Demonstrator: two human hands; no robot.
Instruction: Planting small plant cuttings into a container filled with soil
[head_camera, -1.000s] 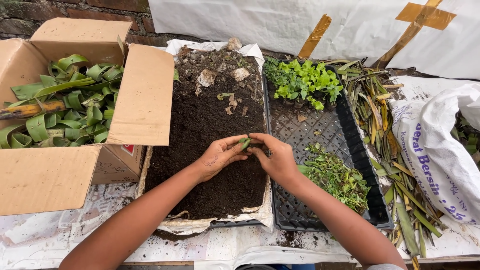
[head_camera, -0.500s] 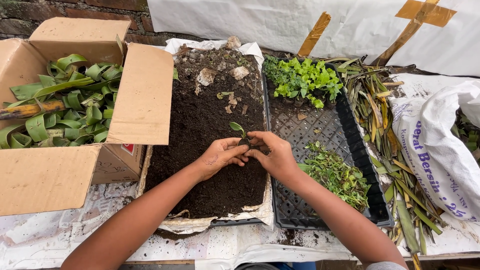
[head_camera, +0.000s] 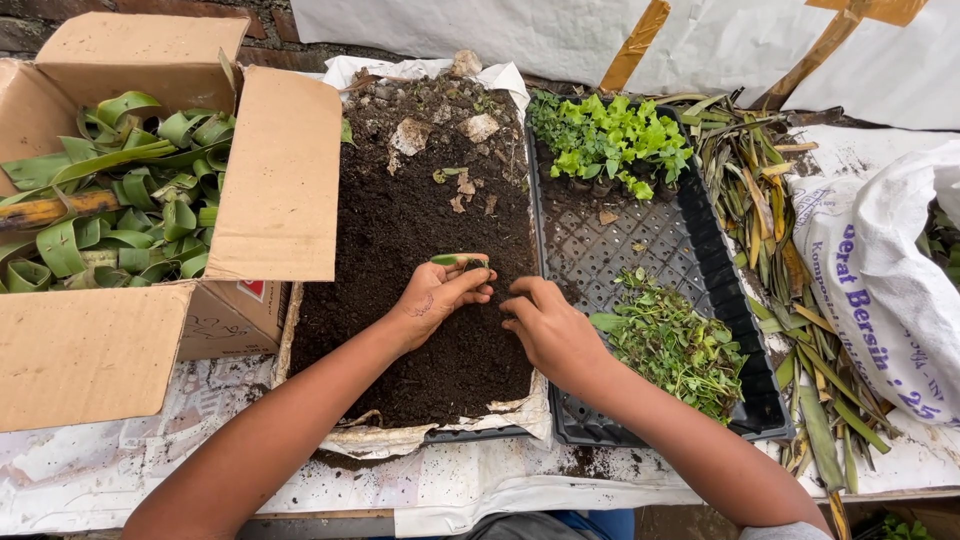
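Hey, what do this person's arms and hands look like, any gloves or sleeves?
No gloves or sleeves in view: both forearms are bare up to the frame edge. The left hand and right hand are bare too, with dark soil smudges on the left one. No rings, watch or bracelets show.

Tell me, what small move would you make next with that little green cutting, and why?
Probably press soil in around its base. The left hand pinches the green cutting over the dark soil, while the right hand rests on the soil beside it, fingers curled, close enough to firm it.
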